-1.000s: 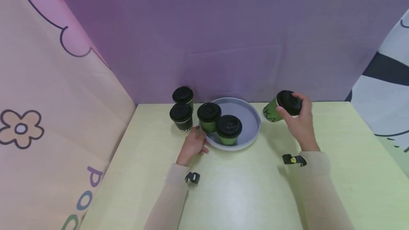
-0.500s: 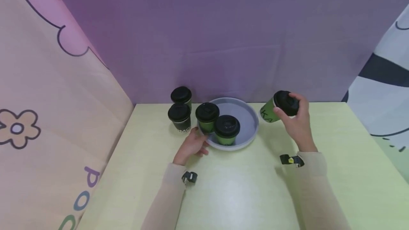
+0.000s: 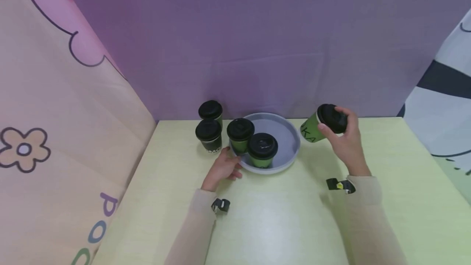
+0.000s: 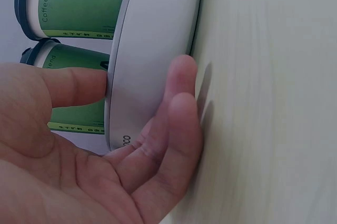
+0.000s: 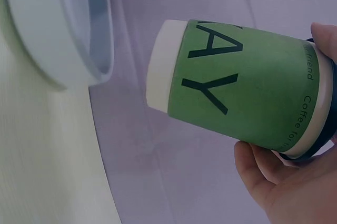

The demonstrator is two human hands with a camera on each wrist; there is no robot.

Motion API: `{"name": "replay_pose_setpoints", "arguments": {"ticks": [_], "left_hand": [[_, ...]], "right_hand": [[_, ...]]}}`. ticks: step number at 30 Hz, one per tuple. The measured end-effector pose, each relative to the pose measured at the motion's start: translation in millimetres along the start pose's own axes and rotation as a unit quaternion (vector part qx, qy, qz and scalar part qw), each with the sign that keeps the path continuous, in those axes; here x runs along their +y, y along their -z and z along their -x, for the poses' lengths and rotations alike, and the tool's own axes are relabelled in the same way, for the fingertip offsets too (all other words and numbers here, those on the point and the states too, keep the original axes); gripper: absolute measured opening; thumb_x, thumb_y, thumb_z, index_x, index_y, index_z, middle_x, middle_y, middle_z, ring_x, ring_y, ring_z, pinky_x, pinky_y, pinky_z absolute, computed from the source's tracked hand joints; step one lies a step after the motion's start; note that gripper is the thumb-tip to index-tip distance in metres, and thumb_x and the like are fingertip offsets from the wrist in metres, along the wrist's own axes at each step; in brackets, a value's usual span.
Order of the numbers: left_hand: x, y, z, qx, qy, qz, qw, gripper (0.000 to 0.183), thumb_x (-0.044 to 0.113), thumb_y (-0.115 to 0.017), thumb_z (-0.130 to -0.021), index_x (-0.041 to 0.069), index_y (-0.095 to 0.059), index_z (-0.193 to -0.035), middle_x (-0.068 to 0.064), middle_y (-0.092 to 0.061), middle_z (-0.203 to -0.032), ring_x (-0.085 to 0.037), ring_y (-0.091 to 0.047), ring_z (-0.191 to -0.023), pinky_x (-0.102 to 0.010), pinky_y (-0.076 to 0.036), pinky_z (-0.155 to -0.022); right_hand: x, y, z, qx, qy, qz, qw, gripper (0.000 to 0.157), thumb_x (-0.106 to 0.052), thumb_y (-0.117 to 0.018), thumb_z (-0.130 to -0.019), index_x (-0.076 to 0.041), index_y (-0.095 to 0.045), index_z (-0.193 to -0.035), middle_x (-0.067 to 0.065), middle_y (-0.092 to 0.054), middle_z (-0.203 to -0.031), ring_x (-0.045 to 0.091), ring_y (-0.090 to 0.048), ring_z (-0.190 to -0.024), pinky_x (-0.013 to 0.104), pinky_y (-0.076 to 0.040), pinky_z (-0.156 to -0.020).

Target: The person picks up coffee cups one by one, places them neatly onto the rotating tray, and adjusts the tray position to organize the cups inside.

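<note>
My right hand point(image 3: 347, 146) grips a green paper coffee cup point(image 3: 312, 129) near its black lid. The cup is tilted in the air right of the round grey tray point(image 3: 287, 159), its base toward the tray; lettering shows on its sleeve point(image 5: 226, 77) in the right wrist view. My left hand point(image 3: 222, 167) holds the tray's near left edge, thumb point(image 4: 79, 86) over the rim and fingers against the outer wall point(image 4: 152, 40). Two more green lidded cups stand upright on the tray, one at its left point(image 3: 240, 144), the other nearer the front point(image 3: 262, 160).
Left of the tray, a dark lidded cup point(image 3: 209, 136) stands on the pale table point(image 3: 257, 224), with another lidded cup point(image 3: 211, 110) close behind it. A purple cloth backdrop point(image 3: 235, 44) rises at the table's far edge; printed cloth point(image 3: 66, 134) hangs at the left.
The cup in my right hand stays beside the tray, only very slightly shifted. My left hand keeps its place at the tray's edge. The head view sways a little.
</note>
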State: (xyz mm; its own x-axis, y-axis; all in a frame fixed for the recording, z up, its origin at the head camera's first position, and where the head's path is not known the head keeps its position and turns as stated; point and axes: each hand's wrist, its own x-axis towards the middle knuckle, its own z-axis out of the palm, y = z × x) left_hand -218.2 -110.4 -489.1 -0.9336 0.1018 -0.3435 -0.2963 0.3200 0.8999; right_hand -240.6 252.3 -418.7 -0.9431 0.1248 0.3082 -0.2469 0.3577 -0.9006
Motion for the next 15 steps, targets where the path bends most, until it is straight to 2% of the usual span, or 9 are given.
{"name": "replay_pose_setpoints", "arguments": {"ticks": [6,11,15], "left_hand": [[-1.0,-0.9,-1.6,0.006,0.001,0.005,1.0000,0.075,0.025,-0.052,-0.105,0.006,-0.008,-0.163,-0.020,-0.073,-0.107,-0.022,-0.073,-0.069,-0.033,-0.061,-0.063],[-2.8,-1.3,-3.0,0.007,0.003,0.007,0.9999,0.075,0.025,-0.052,-0.106,0.006,-0.008,-0.163,-0.020,-0.073,-0.108,-0.022,-0.073,-0.069,-0.033,-0.061,-0.063],[-2.4,-2.0,-3.4,0.006,0.003,0.010,0.9999,0.074,0.024,-0.051,-0.106,0.006,-0.008,-0.163,-0.021,-0.072,-0.108,-0.022,-0.073,-0.070,-0.033,-0.061,-0.063]], "right_hand": [[-7.5,0.0,1.4,-0.028,0.002,-0.030,0.999,0.067,-0.020,-0.071,-0.097,-0.022,-0.036,-0.154,0.013,-0.038,-0.157,0.020,-0.046,-0.135,0.041,-0.036,-0.115],[-13.4,-0.1,3.7,-0.028,0.017,-0.029,0.999,0.067,-0.018,-0.073,-0.095,-0.022,-0.039,-0.153,0.011,-0.041,-0.155,0.012,-0.048,-0.130,0.036,-0.037,-0.110],[-17.0,-1.2,6.5,-0.039,0.028,-0.024,0.999,0.066,-0.015,-0.073,-0.095,-0.019,-0.040,-0.152,0.011,-0.042,-0.153,0.009,-0.049,-0.125,0.027,-0.039,-0.102]]}}
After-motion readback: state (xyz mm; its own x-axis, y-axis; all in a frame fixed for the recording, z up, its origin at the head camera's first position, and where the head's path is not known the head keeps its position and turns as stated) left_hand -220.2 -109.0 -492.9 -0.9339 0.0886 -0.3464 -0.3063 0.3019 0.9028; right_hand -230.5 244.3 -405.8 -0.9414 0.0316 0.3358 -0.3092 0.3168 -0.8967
